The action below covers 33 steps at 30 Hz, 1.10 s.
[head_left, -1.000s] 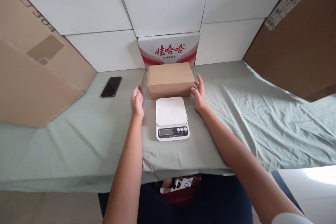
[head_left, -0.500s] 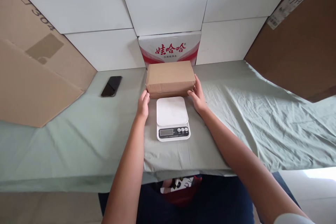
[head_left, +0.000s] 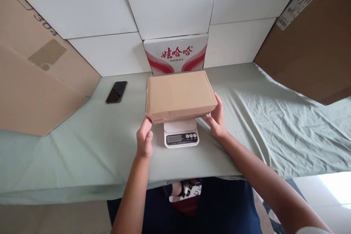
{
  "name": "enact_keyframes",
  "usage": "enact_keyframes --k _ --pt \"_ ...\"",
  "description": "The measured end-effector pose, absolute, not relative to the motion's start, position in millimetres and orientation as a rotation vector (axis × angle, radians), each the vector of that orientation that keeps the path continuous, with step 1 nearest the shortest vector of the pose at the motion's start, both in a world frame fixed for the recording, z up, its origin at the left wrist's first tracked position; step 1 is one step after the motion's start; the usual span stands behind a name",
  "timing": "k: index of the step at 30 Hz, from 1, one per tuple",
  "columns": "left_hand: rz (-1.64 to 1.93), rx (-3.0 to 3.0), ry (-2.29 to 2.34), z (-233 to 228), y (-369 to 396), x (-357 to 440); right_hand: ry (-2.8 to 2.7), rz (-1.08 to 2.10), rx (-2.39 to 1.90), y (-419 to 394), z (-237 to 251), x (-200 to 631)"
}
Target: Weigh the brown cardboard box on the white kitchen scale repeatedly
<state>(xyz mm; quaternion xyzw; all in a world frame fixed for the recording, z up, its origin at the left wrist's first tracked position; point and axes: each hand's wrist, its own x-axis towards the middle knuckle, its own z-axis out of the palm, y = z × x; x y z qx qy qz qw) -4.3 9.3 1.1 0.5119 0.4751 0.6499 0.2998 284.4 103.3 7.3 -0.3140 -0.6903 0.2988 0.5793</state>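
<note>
A closed brown cardboard box (head_left: 179,93) is held between my two hands, over the rear part of a white digital kitchen scale (head_left: 181,137). My left hand (head_left: 144,137) grips the box at its near left corner, fingers under the edge. At the near right corner, my right hand (head_left: 217,119) clasps the box with the thumb toward me. The box hides most of the scale's weighing plate; whether it touches the plate I cannot tell. The scale's display and round buttons face me, and the display looks blank.
A black phone (head_left: 116,92) lies on the green cloth (head_left: 117,135) to the left. Behind stands a white-and-red carton (head_left: 177,53) against white panels. Large cardboard sheets flank the table, one on the left (head_left: 33,80) and one on the right (head_left: 307,44).
Both hands have lifted the cardboard box from behind the scale and brought it toward me. It now covers most of the weighing plate, which was visible before.
</note>
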Motion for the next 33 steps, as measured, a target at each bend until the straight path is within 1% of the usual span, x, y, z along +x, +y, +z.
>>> enact_keyframes --k 6,14,18,21,24,26,29,31,33 --pt "1.716 1.265 1.275 -2 7 -1 -1.589 0.735 -0.782 90 2 286" --pt "1.714 1.316 1.270 4 -1 3 -1.602 0.726 -0.832 87 4 288" --pt "1.761 1.263 1.272 0 -4 7 -1.582 0.727 -0.828 88 3 289" --pt "1.726 1.247 1.279 -4 -10 11 -1.587 0.762 -0.838 88 1 288" --pt "1.710 1.285 1.251 1 -11 14 -1.578 0.791 -0.836 93 9 285" --pt "1.716 1.329 1.219 13 -1 12 -1.579 0.765 -0.817 103 23 282" --pt "1.744 1.362 1.196 36 34 6 -1.606 0.659 -0.796 132 43 274" --pt "1.740 1.362 1.198 42 67 1 -1.623 0.619 -0.793 156 48 267" --pt "1.706 1.360 1.207 38 98 -3 -1.625 0.624 -0.800 178 42 260"
